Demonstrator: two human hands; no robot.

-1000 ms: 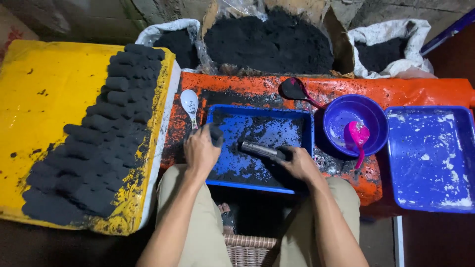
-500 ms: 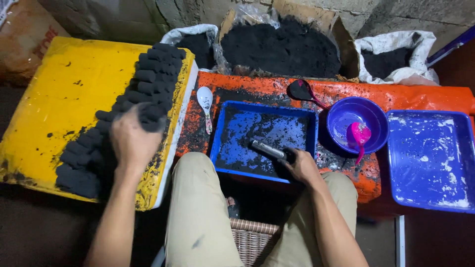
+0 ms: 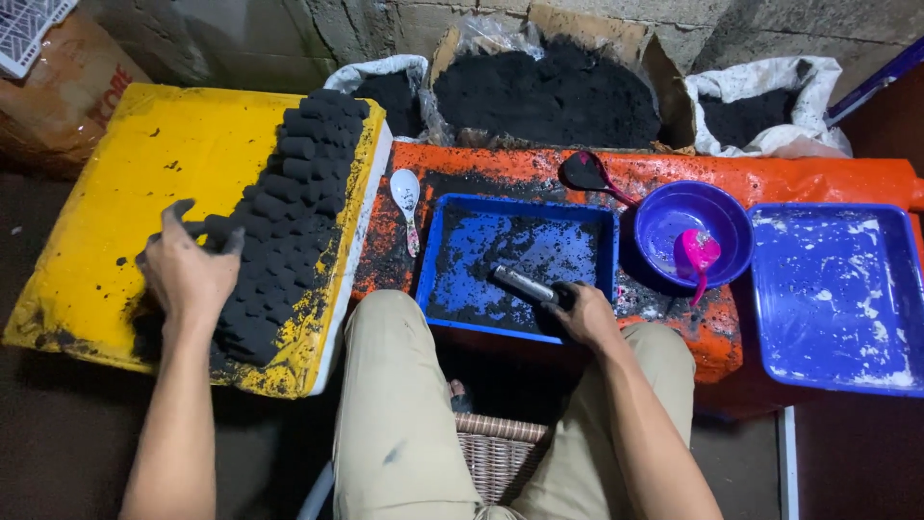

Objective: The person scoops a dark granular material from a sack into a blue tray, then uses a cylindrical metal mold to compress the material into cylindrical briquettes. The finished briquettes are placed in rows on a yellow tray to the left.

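Note:
My left hand [image 3: 188, 274] hovers over the yellow board [image 3: 125, 183], its fingers spread above the near left end of the rows of black cylinder-shaped briquettes [image 3: 289, 207]. I see nothing held in it, though the palm is hidden. My right hand [image 3: 582, 313] grips the near end of a short metal tube [image 3: 523, 285], which lies tilted over the front of the blue tray [image 3: 515, 217]. That tray is smeared with black powder.
A white spoon [image 3: 405, 195] lies on the orange surface [image 3: 770, 178] left of the tray. To the right are a dark scoop [image 3: 585, 173], a purple bowl [image 3: 674, 217] with a pink scoop [image 3: 697, 258], and a second blue tray [image 3: 842, 294]. Sacks of black powder [image 3: 549, 91] stand behind. A wicker basket [image 3: 500, 453] sits between my knees.
My left hand carried a black briquette from the blue tray over to the yellow board and opened above the rows. My right hand stayed on the tube.

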